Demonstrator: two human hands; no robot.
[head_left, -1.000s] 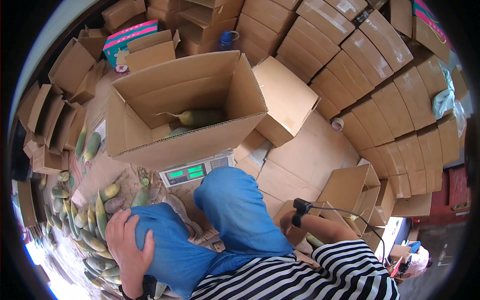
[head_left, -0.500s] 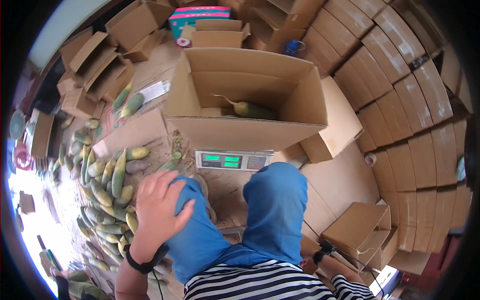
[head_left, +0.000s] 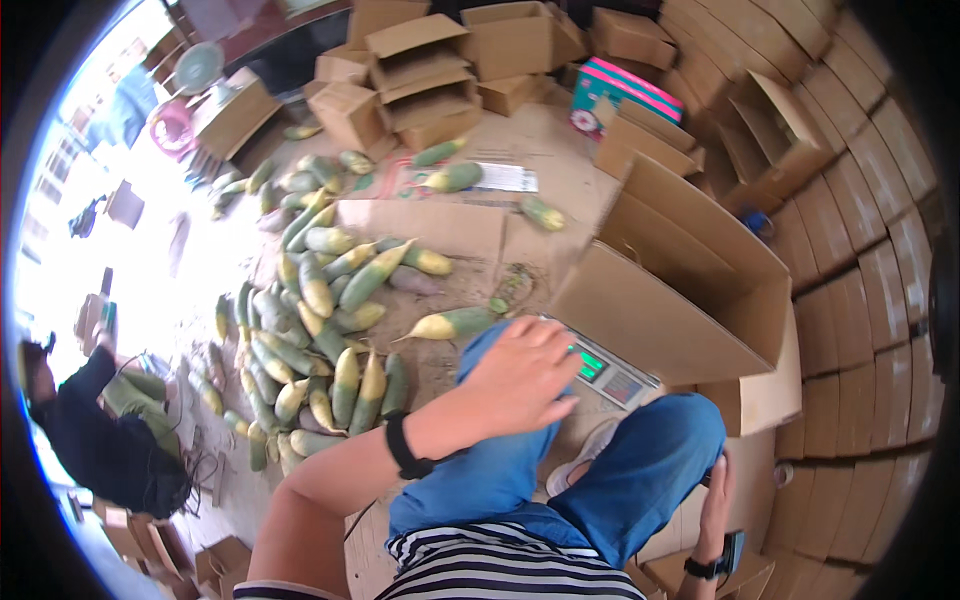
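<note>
My left hand [head_left: 525, 375] lies on my left knee, palm down with its fingers stretched out, holding nothing. It partly covers the near edge of a digital scale [head_left: 627, 387] with a lit green display. On that scale stands an open cardboard box [head_left: 660, 305]. A thin root tip shows inside it; the rest is hidden by the box wall. My right hand [head_left: 715, 505] rests against the outer side of my right knee, fingers extended upward. Left of my left hand, a green and pale yellow radish [head_left: 455, 323] lies on the cardboard floor covering.
A large heap of radishes [head_left: 320, 340] spreads to the left. Empty cartons [head_left: 425, 80] are stacked at the back, beside a teal and pink box [head_left: 625, 95]. Packed cartons [head_left: 850, 240] form a wall on the right. Another person [head_left: 110, 430] is at the far left.
The view has swung left, bringing more of the heap and another person into sight. My right hand has come from low beside my hip to my right knee; my left stays on its knee.
</note>
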